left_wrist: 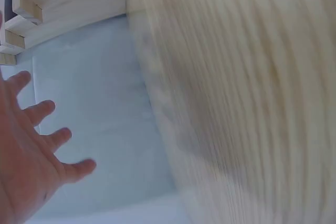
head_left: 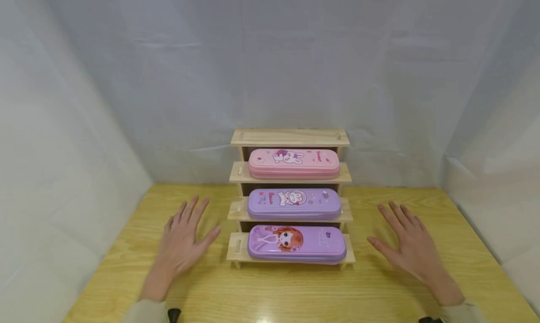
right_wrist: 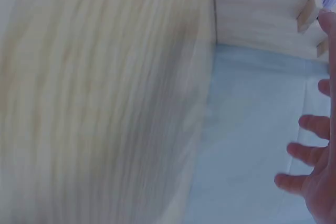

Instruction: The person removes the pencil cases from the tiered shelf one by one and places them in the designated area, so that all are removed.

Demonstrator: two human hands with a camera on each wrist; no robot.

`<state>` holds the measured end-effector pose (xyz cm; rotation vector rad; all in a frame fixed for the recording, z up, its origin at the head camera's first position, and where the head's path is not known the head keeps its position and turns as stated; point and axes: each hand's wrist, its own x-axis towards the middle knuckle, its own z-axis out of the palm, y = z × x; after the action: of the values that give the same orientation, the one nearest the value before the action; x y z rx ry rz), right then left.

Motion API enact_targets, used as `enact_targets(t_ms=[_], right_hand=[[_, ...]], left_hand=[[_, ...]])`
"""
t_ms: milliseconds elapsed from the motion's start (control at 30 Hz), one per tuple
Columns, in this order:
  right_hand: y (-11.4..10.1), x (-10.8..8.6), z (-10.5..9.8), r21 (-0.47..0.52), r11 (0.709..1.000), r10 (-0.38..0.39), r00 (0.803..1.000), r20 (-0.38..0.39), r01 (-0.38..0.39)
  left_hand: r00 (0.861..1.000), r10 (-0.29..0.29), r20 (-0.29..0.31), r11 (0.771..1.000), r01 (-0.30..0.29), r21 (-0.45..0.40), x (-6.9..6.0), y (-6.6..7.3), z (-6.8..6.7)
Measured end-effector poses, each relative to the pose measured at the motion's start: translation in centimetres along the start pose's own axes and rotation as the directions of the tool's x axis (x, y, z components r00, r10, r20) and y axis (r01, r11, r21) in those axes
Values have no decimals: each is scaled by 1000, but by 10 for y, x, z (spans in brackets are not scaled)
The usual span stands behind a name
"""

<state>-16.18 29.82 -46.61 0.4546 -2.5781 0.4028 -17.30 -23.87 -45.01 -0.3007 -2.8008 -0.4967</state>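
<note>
A stepped wooden rack [head_left: 290,138] stands at the middle of the table, its top shelf bare. On the shelf below lies a pink pencil case [head_left: 263,162] with a rabbit print. Under it sits a lilac pencil case [head_left: 261,209] with another rabbit. The lowest shelf bears a purple pencil case [head_left: 325,248] showing a red-haired doll. To the left of the rack my left hand [head_left: 183,243] is held with fingers spread, touching no case. My right hand [head_left: 411,248] mirrors it on the right side, fingers extended and holding nothing.
The rack stands on a yellow wood-grain table [head_left: 270,290]. Pale cloth [head_left: 295,70] hangs behind the table and along both sides. In the left wrist view, the rack's side panel [left_wrist: 84,3] shows at the upper left.
</note>
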Motion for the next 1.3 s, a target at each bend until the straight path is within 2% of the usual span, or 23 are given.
enact_targets(t_ms=[67, 167, 300, 400, 533, 667, 833, 933, 1067, 1167, 1300], right_hand=[[-5, 2, 3, 57, 998, -24, 999, -40, 26], [-12, 4, 6, 142, 987, -56, 994, -98, 70], [-21, 5, 9, 262, 956, -98, 986, -137, 131], [-28, 8, 12, 337, 921, -144, 974, -176, 197], [-35, 12, 17, 392, 879, -187, 952, -244, 273], [-41, 15, 22, 427, 850, -204, 940, -274, 309], [-46, 17, 27, 433, 843, -207, 936, -285, 319], [-46, 16, 28, 434, 844, -201, 936, -287, 315], [-47, 14, 30, 440, 849, -190, 946, -262, 292], [-48, 11, 29, 449, 860, -168, 965, -201, 243], [-49, 9, 32, 467, 851, -185, 970, -160, 239]], left_hand=[[1000, 16, -27, 997, -17, -71, 3, 3, 2], [998, 38, -56, 981, -47, -186, 8, 7, 6], [994, 76, -80, 945, -97, -311, 15, 10, 12], [992, 92, -80, 906, -117, -407, 22, 14, 16], [996, 70, -53, 846, -88, -526, 32, 18, 22], [999, 37, -7, 800, -34, -599, 40, 22, 28], [999, 13, 45, 729, 21, -685, 49, 23, 35], [998, 1, 69, 668, 51, -742, 54, 23, 38], [998, 7, 63, 599, 46, -799, 60, 21, 42], [999, 22, 45, 560, 25, -828, 62, 20, 45], [998, 23, 53, 516, 33, -856, 64, 21, 47]])
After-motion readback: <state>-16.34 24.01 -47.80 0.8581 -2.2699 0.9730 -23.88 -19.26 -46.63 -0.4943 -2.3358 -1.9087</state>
